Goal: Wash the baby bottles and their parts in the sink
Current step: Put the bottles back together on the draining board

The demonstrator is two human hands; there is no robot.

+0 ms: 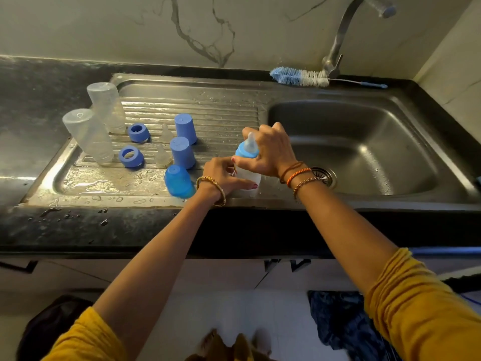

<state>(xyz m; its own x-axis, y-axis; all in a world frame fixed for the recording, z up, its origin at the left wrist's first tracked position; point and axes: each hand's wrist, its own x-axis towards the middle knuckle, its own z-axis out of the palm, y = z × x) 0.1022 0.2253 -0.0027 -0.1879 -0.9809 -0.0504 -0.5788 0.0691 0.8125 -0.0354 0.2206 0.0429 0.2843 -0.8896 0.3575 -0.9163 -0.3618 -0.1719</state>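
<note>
A baby bottle (248, 175) with a blue collar (246, 152) and clear teat stands at the front edge between drainboard and sink basin. My left hand (226, 177) grips its clear body. My right hand (270, 152) curls round the collar and teat. On the drainboard (208, 110) stand two upturned clear bottles (89, 135), two blue rings (131, 156), two clear teats (164, 156) and three blue caps (182, 152); the nearest cap (178, 181) leans beside my left wrist.
A blue and white bottle brush (299, 77) lies on the counter behind the sink, by the tap's base (331, 65). The steel basin (364, 142) holds only its drain strainer (322, 175). Water drops cover the drainboard and the dark counter's front edge (104, 225).
</note>
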